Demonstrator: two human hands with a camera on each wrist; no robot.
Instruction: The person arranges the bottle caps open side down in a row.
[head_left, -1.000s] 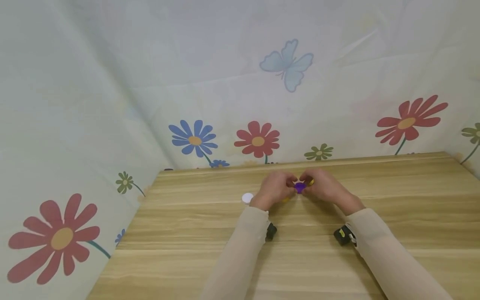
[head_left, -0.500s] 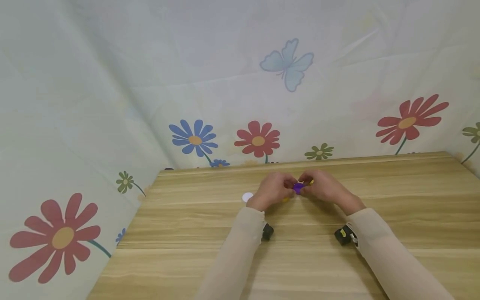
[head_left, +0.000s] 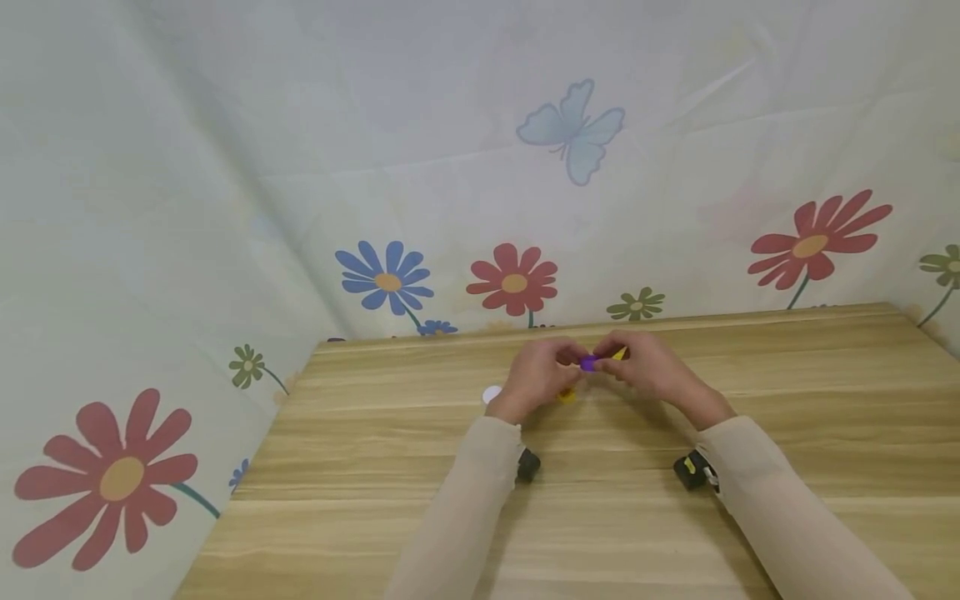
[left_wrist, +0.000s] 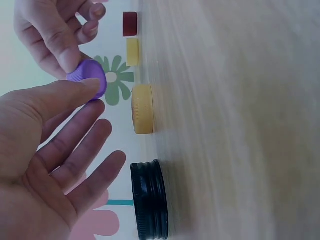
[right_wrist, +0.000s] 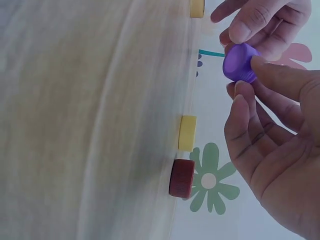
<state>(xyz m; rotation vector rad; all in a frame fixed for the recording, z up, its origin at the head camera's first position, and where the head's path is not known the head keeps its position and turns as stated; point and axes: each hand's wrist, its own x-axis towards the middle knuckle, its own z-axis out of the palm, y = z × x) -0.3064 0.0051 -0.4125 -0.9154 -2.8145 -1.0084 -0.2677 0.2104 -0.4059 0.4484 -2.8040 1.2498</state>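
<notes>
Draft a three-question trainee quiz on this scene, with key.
1. Which hand grips the purple cap? a) left only b) right only c) both
2. True or false: the purple cap touches the table.
3. In the left wrist view, how many things stand on the table?

Key
1. c: the left hand and right hand both pinch it.
2. False: it is held above the table.
3. Four: red cap, small yellow piece, large yellow cap, black cap.
</notes>
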